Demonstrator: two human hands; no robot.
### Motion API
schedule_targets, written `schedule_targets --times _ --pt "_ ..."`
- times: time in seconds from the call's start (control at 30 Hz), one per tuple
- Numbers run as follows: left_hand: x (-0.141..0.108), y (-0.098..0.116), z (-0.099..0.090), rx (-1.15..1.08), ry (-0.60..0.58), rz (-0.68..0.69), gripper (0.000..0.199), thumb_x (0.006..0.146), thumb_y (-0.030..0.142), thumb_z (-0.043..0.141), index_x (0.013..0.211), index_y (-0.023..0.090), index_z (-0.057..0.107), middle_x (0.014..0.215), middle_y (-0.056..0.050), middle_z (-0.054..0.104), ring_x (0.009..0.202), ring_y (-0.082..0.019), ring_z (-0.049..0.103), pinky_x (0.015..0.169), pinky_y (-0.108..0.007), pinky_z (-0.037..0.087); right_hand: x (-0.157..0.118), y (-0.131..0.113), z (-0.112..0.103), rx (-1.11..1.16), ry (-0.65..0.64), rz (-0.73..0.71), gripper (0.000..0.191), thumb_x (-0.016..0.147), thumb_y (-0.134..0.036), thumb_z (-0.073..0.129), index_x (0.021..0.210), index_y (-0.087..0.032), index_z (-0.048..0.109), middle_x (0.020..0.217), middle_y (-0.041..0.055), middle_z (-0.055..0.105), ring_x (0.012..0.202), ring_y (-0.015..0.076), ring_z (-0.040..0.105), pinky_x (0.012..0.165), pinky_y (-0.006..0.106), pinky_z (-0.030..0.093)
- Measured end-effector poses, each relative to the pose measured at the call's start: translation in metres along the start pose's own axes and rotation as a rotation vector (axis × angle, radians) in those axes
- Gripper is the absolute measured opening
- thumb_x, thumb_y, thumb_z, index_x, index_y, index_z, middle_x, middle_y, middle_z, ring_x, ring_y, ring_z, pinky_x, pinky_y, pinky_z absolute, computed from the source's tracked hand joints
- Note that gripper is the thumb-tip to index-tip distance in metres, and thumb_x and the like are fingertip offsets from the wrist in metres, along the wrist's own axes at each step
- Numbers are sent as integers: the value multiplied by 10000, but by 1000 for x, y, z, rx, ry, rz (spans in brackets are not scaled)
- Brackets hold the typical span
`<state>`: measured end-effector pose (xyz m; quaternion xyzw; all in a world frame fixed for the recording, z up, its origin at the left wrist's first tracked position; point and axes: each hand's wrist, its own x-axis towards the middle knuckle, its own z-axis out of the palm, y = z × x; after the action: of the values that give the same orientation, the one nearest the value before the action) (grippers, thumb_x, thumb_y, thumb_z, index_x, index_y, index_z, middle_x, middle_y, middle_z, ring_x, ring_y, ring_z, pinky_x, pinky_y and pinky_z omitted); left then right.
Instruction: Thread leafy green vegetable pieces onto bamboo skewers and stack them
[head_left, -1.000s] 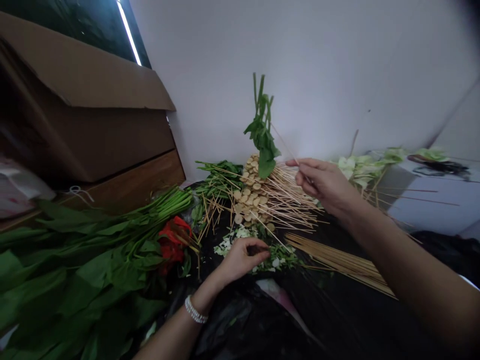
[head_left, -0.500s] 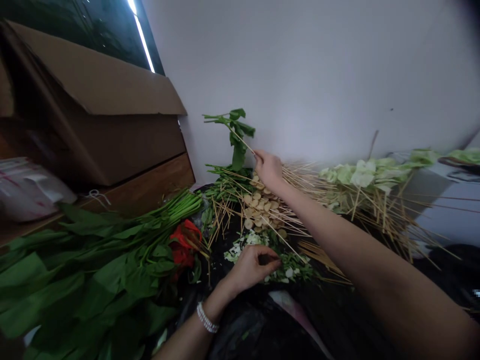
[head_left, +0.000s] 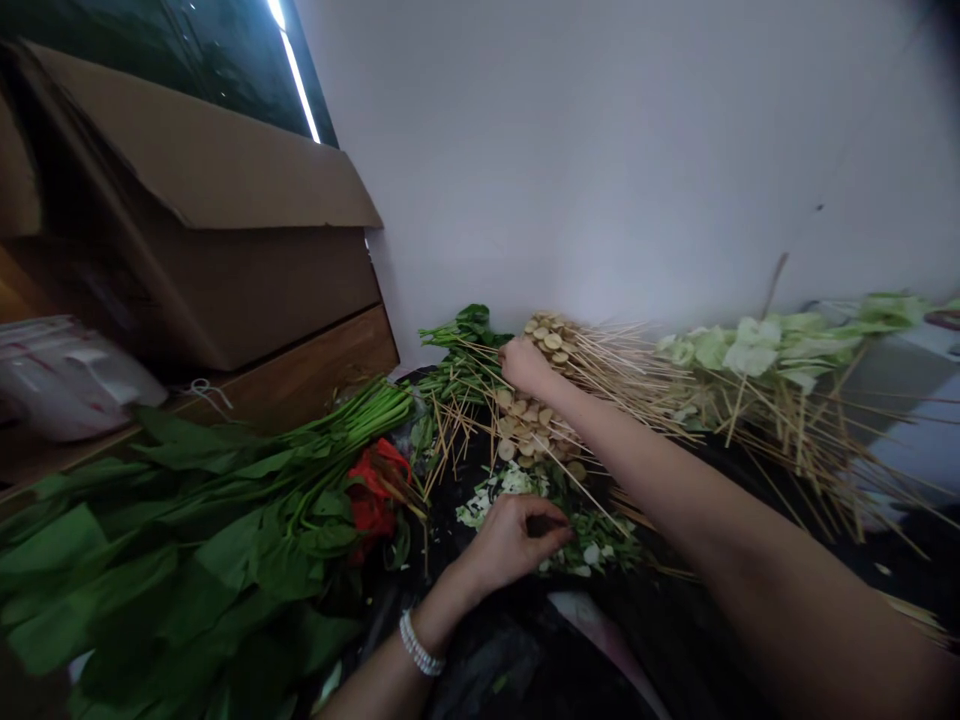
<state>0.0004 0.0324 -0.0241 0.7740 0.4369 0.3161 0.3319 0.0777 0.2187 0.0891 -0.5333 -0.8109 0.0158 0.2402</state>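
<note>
My right hand [head_left: 527,368] is closed on a thin skewer at the back of the work surface, beside a pile of skewered green leaves [head_left: 472,335]. Just under and right of it lie skewers of round pale slices [head_left: 525,440]. My left hand [head_left: 517,540], with a beaded bracelet at the wrist, hovers over chopped green and white bits [head_left: 600,550]. Its thumb and fingertips are curled together in a loop, with nothing visible in them.
Leafy greens [head_left: 225,530] with a red wrap [head_left: 375,490] fill the left. Behind them are an open cardboard box [head_left: 262,290] and a whitish plastic bag [head_left: 71,380]. Skewered pale leaves [head_left: 754,345] lie at the right by the wall.
My right hand has come down with the skewered greens, from raised before the wall onto the pile. My left hand keeps its curled pose. The view has shifted slightly.
</note>
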Motion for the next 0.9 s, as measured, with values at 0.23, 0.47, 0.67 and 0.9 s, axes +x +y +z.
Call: schedule_targets --times 0.23,0.47,0.67,0.9 --pt "3 0 0 -38 134 13 157 809 277 627 853 175 737 783 -25 729 704 -151 639 678 -234 456 -92 18 -30 149 329 -139 327 960 -223 355 1112 -161 637 1084 106 648 1048 218 566 927 325 415" --pt "7 9 -20 -355 568 -16 267 879 329 541 1072 158 607 673 3 655 658 -137 610 698 -250 472 -233 1 5 560 171 -28 157 902 -208 432 1020 -220 536 903 54 645 828 190 613 760 302 476" --pt "11 12 -29 -561 652 -28 275 809 357 628 985 146 635 645 9 648 602 -117 597 651 -237 482 -286 -28 26 351 -275 -489 462 883 -400 538 1299 -199 513 1400 133 475 1314 286 378 1084 459 296" --pt "13 31 -54 -846 658 -106 226 729 296 695 897 145 682 629 28 631 570 -67 571 586 -169 443 -294 -19 33 303 -478 -529 593 947 -529 380 1458 -230 353 1549 127 283 1434 291 193 1154 512 124"
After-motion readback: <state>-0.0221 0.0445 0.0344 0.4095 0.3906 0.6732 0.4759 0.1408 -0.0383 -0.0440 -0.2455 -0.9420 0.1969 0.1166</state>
